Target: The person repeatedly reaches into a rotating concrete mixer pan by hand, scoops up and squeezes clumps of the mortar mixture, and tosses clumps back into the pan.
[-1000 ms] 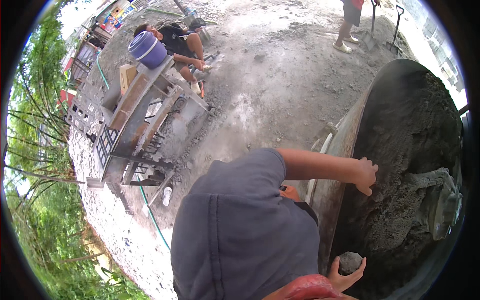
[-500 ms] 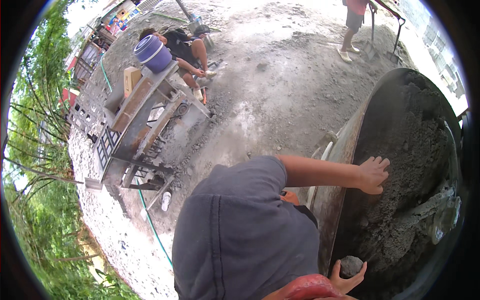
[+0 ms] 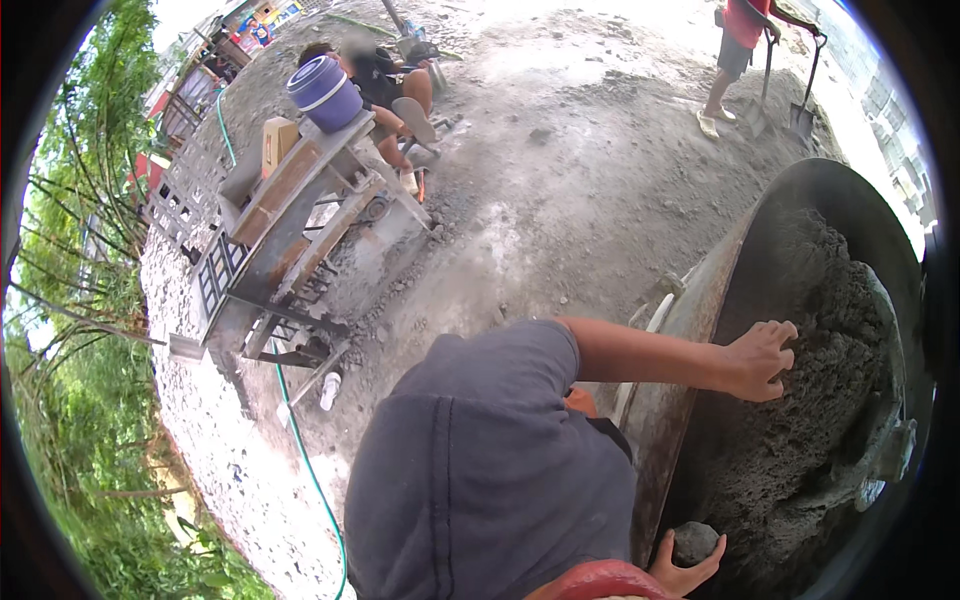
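Over the grey, crumbly mix (image 3: 800,420) in a large metal mixer drum (image 3: 690,400), my left hand (image 3: 760,360) hovers with bent, spread fingers. Nothing shows in its grasp. The left arm reaches across the drum's rim from a grey sleeve. At the bottom of the view, my right hand (image 3: 685,572) grips a round grey lump (image 3: 694,543) between thumb and fingers, just inside the drum's near side. A metal mixing blade (image 3: 890,450), coated with mix, sticks out inside the drum. A curved red edge (image 3: 610,580) hides the right wrist.
At left stands a worn bench (image 3: 300,230) with a blue cooler (image 3: 325,93) and a cardboard box (image 3: 278,145). Behind it sits a person (image 3: 375,80). Another person (image 3: 740,40) stands far right near two shovels (image 3: 802,115). A green hose (image 3: 318,480) crosses the ground.
My left hand has shifted slightly right, and its fingers are more curled. The lump stays in my right hand. The seated person now has a flat grey oval object by the knee.
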`<state>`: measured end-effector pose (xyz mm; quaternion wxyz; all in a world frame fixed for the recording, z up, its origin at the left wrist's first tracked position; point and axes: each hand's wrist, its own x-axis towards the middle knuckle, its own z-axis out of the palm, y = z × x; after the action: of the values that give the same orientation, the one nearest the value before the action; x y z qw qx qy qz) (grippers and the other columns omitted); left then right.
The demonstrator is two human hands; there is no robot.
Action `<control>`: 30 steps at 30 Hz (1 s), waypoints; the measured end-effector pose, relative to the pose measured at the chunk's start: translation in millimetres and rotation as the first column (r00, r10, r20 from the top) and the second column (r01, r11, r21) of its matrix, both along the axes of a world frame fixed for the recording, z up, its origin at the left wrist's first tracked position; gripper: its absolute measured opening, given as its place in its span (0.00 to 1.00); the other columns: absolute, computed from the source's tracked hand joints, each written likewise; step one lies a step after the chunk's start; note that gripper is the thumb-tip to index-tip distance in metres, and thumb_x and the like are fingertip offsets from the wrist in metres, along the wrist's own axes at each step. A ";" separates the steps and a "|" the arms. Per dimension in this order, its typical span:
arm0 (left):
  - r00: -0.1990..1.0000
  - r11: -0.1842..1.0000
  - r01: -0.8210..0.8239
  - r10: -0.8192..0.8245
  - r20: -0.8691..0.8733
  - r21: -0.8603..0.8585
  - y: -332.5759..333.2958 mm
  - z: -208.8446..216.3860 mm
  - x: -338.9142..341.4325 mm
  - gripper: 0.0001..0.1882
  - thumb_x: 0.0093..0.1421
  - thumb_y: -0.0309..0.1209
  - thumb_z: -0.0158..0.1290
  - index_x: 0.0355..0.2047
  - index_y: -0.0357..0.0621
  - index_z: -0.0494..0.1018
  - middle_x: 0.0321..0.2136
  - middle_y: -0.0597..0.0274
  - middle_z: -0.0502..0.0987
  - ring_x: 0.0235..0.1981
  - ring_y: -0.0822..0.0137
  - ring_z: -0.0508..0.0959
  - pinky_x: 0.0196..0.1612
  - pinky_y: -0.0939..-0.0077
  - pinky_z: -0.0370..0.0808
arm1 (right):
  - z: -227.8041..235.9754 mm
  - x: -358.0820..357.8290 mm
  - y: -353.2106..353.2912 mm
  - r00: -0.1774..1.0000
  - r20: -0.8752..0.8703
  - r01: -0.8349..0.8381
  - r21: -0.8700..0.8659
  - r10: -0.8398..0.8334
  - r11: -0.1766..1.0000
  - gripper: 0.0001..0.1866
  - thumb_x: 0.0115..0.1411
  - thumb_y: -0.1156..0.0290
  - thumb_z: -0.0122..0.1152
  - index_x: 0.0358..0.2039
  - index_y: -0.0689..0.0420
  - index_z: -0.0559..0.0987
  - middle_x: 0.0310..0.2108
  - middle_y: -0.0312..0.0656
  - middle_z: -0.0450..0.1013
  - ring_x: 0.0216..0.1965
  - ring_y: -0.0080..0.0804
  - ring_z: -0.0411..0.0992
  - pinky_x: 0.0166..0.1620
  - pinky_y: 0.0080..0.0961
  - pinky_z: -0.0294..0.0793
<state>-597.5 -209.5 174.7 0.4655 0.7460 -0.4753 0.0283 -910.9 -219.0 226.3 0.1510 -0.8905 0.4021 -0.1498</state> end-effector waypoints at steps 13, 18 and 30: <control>0.982 0.950 -0.017 0.075 0.176 -0.311 11.2 23.5 -5.5 0.12 0.46 0.36 0.58 0.27 0.43 0.72 0.46 0.51 0.62 0.48 0.53 0.62 0.51 0.57 0.57 | 17.0 4.8 5.3 0.997 -0.057 -0.052 0.047 0.055 0.998 0.46 0.38 0.53 0.78 0.56 0.60 0.68 0.50 0.57 0.67 0.53 0.54 0.65 0.57 0.44 0.63; 0.974 0.927 -0.009 0.092 0.206 -0.375 14.4 26.1 -4.8 0.10 0.44 0.35 0.57 0.23 0.45 0.71 0.43 0.54 0.64 0.47 0.55 0.63 0.51 0.57 0.57 | 13.0 2.5 7.3 1.000 -0.002 -0.026 -0.116 0.026 0.993 0.47 0.36 0.50 0.78 0.54 0.59 0.69 0.48 0.55 0.69 0.50 0.53 0.67 0.55 0.46 0.65; 0.980 0.906 -0.058 0.132 0.149 -0.419 12.2 22.3 -2.9 0.09 0.44 0.33 0.57 0.24 0.46 0.69 0.42 0.54 0.64 0.45 0.54 0.64 0.52 0.56 0.57 | 19.1 0.8 16.1 0.997 -0.071 0.010 -0.276 -0.031 0.961 0.47 0.32 0.46 0.78 0.52 0.57 0.72 0.45 0.51 0.72 0.47 0.51 0.70 0.51 0.46 0.69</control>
<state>-600.4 -197.3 196.9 0.5674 0.6478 -0.4603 0.2158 -910.2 -202.9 245.4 0.0090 -0.9037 0.3917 -0.1727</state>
